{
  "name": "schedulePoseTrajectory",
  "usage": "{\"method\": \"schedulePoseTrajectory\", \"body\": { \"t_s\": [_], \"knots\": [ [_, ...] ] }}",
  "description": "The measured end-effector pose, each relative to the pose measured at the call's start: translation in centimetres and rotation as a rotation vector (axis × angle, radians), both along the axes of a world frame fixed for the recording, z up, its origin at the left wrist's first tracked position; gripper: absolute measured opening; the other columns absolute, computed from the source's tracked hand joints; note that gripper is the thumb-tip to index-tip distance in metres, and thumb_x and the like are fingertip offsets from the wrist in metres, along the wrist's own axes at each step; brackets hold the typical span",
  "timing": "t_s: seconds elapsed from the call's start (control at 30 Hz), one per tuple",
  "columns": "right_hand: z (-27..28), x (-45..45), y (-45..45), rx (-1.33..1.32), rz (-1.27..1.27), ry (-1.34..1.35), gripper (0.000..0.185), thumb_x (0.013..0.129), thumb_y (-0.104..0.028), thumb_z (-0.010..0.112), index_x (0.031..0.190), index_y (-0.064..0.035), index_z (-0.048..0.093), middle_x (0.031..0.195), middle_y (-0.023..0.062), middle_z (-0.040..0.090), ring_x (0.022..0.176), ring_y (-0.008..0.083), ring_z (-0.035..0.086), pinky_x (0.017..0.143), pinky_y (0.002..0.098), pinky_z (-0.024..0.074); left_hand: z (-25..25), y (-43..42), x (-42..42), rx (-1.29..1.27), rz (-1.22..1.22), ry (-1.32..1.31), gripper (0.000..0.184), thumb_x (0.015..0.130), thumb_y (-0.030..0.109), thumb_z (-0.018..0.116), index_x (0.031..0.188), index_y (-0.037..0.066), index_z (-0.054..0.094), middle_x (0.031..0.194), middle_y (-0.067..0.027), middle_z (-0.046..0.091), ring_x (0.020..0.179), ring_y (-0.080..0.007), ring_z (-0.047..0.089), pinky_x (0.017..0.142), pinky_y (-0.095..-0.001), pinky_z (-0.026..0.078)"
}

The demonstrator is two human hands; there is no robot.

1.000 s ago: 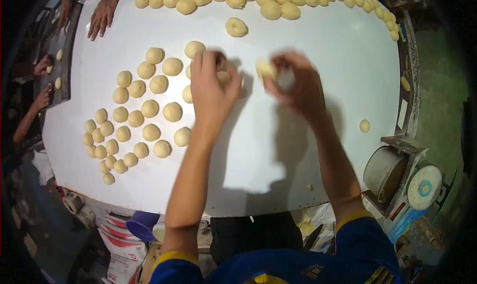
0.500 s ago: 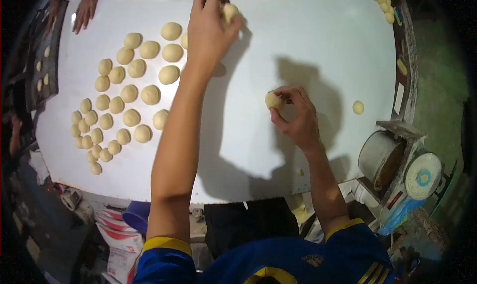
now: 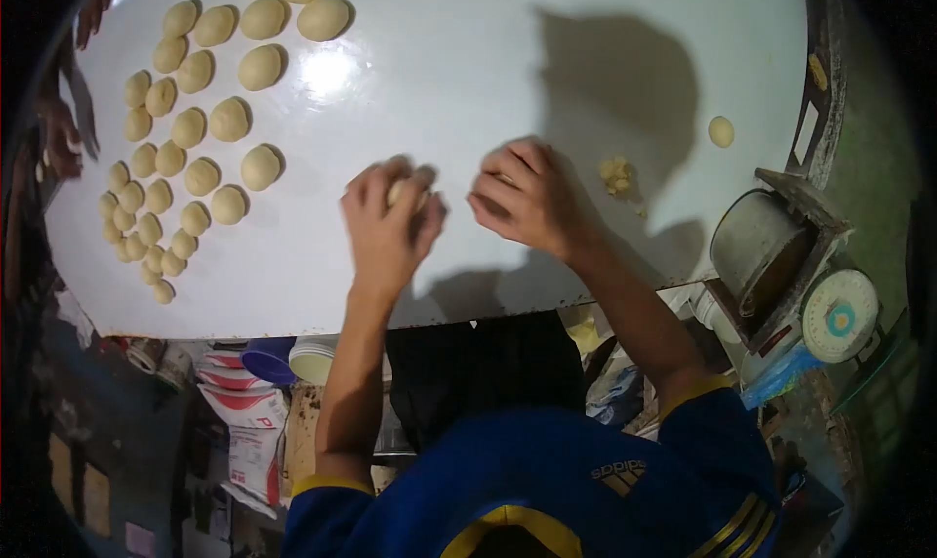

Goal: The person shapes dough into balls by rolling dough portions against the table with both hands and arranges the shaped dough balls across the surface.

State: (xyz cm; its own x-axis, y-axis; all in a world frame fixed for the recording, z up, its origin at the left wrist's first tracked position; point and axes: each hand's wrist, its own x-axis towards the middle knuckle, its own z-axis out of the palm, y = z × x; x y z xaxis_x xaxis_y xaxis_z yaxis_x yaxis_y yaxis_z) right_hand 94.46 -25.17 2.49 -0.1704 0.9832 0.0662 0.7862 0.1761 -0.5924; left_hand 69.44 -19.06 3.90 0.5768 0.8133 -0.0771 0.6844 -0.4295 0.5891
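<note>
My left hand [image 3: 386, 231] is curled around a pale dough ball [image 3: 404, 196], which shows between the fingers just above the white tabletop [image 3: 429, 89]. Close by on the right, my right hand [image 3: 527, 199] is cupped with bent fingers over another dough ball [image 3: 506, 179]; only a sliver of it shows. Many rounded dough balls [image 3: 230, 120] lie spread over the left part of the table, larger toward the back and smaller near the front left. Right of my right hand lies a small heap of dough crumbs [image 3: 615, 175].
A lone dough ball [image 3: 720, 131] sits near the right edge. Beyond it are a metal pot [image 3: 756, 241] on its side and a round dial scale [image 3: 839, 316]. Another person's hand [image 3: 61, 138] is at the left edge. Printed sacks [image 3: 239, 402] stand below the table.
My left hand has come back from the far side with its dough ball, and my right hand has moved left, closing over its ball. The view has shifted, exposing the crumb heap.
</note>
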Motion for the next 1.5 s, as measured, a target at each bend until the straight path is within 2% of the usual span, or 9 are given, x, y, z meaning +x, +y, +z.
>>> {"method": "schedulePoseTrajectory", "body": {
  "t_s": [0.13,0.33,0.5,0.67,0.87,1.0,1.17,1.33,1.5],
  "knots": [
    [-1.5,4.2,2.2,0.178,-0.047,-0.176,0.024,0.086,-0.023,0.094,0.097,-0.0184,0.073,0.103,0.0034,0.07,0.1,0.0281,0.068,0.091,0.0487,0.0542,-2.0,3.0,-1.9,0.169,0.167,0.128,0.037,0.086,0.029,0.093,0.112,0.008,0.075,0.12,-0.016,0.069,0.112,-0.0418,0.06,0.098,-0.0548,0.047],
    [-1.1,-3.0,1.1,0.095,-0.13,0.168,0.017,0.091,-0.025,0.092,0.095,-0.0137,0.079,0.102,0.0042,0.071,0.099,0.0282,0.066,0.094,0.0473,0.0525,-2.0,-2.1,3.1,0.134,0.14,-0.094,0.04,0.088,0.032,0.088,0.119,0.011,0.076,0.124,-0.0111,0.071,0.128,-0.037,0.061,0.105,-0.0537,0.044],
    [-2.4,4.3,1.7,0.139,-0.023,-0.175,0.021,0.091,-0.028,0.092,0.099,-0.0174,0.076,0.108,0.0037,0.072,0.108,0.0274,0.064,0.096,0.047,0.0518,-3.5,1.8,-2.6,0.227,0.22,0.08,0.034,0.087,0.028,0.091,0.113,0.013,0.077,0.116,-0.0104,0.071,0.112,-0.0367,0.06,0.099,-0.0526,0.045],
    [-1.7,-3.7,2.9,0.08,-0.14,0.077,0.022,0.092,-0.033,0.091,0.103,-0.0178,0.08,0.11,0.0032,0.07,0.107,0.0289,0.064,0.099,0.0472,0.0515,-2.6,-1.4,3.2,0.086,0.185,-0.156,0.037,0.092,0.027,0.085,0.123,0.008,0.076,0.126,-0.0149,0.072,0.123,-0.0392,0.06,0.111,-0.0527,0.042],
    [-2.5,3.7,2.3,0.063,0.035,-0.205,0.022,0.091,-0.031,0.092,0.102,-0.0183,0.079,0.109,0.0018,0.07,0.106,0.0281,0.065,0.097,0.0458,0.0518,-2.2,2.5,-2.8,0.247,0.172,0.103,0.038,0.088,0.032,0.093,0.11,0.008,0.074,0.11,-0.0116,0.071,0.107,-0.0344,0.061,0.101,-0.0522,0.043],
    [-2.3,-3.8,4.3,0.123,-0.148,0.058,0.021,0.092,-0.034,0.091,0.092,-0.0169,0.079,0.109,0.0019,0.072,0.107,0.0279,0.066,0.098,0.0485,0.052,-2.7,-0.2,3.2,0.14,0.212,-0.042,0.035,0.09,0.028,0.088,0.116,0.008,0.076,0.115,-0.0118,0.072,0.12,-0.0379,0.062,0.109,-0.0535,0.043],
    [-2.9,5.2,0.6,0.206,0.106,-0.234,0.024,0.092,-0.034,0.091,0.106,-0.0198,0.078,0.106,0.0024,0.071,0.104,0.0258,0.066,0.096,0.047,0.0512,-2.8,-1.9,-4.8,0.172,0.2,0.117,0.034,0.09,0.028,0.091,0.114,0.008,0.079,0.115,-0.0086,0.072,0.114,-0.0307,0.062,0.104,-0.0505,0.044],
    [-3.0,-2.1,6.3,0.168,-0.11,0.044,0.02,0.093,-0.033,0.09,0.089,-0.0161,0.08,0.103,0.0032,0.073,0.103,0.0295,0.066,0.097,0.0482,0.0525,-1.9,2.5,3.7,0.183,0.237,-0.015,0.032,0.088,0.028,0.087,0.114,0.013,0.078,0.118,-0.01,0.072,0.115,-0.0408,0.059,0.101,-0.0535,0.047],
    [-3.3,3.6,1.2,0.276,0.067,-0.173,0.019,0.093,-0.035,0.09,0.091,-0.0191,0.079,0.101,-0.0017,0.072,0.104,0.0229,0.066,0.098,0.0493,0.0523,-3.0,-1.6,-2.7,0.181,0.176,-0.02,0.024,0.094,0.021,0.087,0.113,0.01,0.079,0.11,-0.0073,0.074,0.109,-0.0289,0.065,0.104,-0.0489,0.044]
  ]
}}
